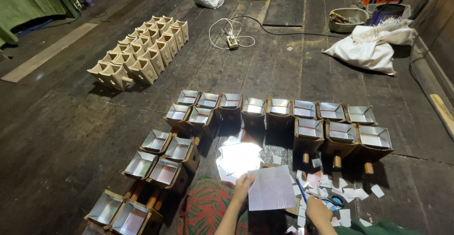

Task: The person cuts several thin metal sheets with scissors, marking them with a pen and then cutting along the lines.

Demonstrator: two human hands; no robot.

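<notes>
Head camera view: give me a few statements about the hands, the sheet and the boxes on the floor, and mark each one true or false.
1. The left hand holds a pale square sheet by its edge. True.
2. The right hand grips the same sheet. False: it is down among small paper scraps, apart from the sheet.
3. The foil-lined wooden boxes curve around the person. True.
4. The unlined wooden boxes are stacked on a table. False: they stand in rows on the plank floor.
5. A white sack lies at the far right. True.
</notes>
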